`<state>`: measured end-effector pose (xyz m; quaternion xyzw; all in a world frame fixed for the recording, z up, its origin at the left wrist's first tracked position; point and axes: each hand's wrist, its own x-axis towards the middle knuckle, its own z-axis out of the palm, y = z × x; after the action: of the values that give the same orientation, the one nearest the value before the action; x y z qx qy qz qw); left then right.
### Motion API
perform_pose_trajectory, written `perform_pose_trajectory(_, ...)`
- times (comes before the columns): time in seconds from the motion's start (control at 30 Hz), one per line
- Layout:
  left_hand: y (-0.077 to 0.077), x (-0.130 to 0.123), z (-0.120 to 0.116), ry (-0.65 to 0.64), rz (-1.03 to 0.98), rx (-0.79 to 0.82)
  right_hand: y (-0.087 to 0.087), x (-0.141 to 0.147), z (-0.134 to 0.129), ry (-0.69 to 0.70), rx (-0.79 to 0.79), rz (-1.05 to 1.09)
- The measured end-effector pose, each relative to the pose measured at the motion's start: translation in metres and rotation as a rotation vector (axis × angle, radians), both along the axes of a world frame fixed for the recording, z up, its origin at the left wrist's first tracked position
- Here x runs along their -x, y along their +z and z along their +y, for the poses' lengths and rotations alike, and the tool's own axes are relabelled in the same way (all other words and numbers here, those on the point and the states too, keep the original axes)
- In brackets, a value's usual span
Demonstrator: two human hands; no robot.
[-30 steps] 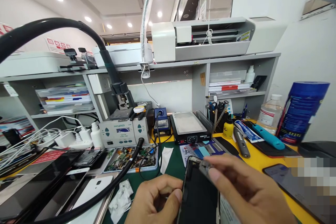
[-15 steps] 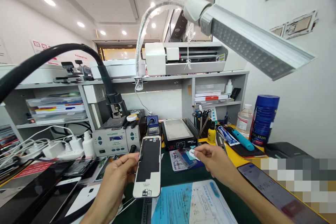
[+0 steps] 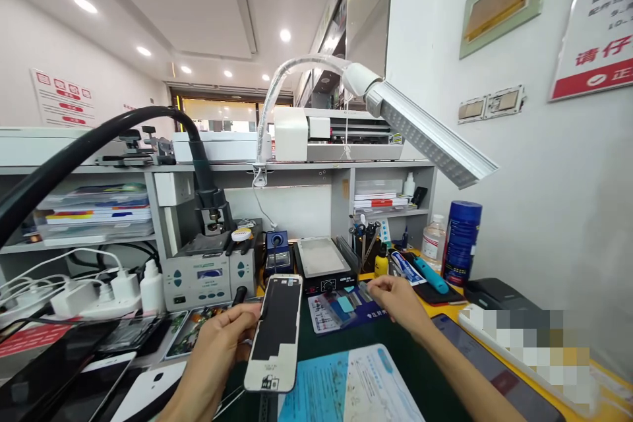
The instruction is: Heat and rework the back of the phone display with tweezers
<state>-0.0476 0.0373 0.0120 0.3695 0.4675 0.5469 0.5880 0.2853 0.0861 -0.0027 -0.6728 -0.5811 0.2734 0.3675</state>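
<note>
Head view: my left hand grips the phone screen by its edge, fine print unreadable. Right hand pinched beside the printed card; can't tell what's in it. Wall sign shows red "请仔", cut off.

A phone screen assembly is gripped at its left edge by the left hand, with its back turned to view. The right hand is held near a yellow bottle; what is at its fingertips cannot be made out. A blue-and-white sheet is laid on the dark green mat, and a heating plate is placed beside a soldering station below the grey shelf unit
</note>
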Motion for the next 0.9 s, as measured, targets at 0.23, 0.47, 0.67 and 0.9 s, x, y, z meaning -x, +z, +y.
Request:
perform_pose_trajectory(0.23, -0.009, -0.002, 0.004, -0.076, 0.057, 0.009, -0.004, -0.007, -0.001, 0.066, 0.013, -0.09)
perform_pose_trajectory(0.47, -0.007, -0.006, -0.005, -0.217, 0.157, -0.021, 0.009, 0.001, -0.008, 0.087, -0.023, 0.123)
perform_pose_trajectory(0.67, 0.005, -0.013, -0.018, -0.344, 0.23, -0.073, 0.022, 0.042, -0.037, 0.374, 0.051, 0.444)
perform_pose_trajectory(0.9, 0.007, -0.025, -0.019, -0.38, 0.238, -0.096, 0.02, 0.063, -0.056, 0.673, 0.208, 0.538)
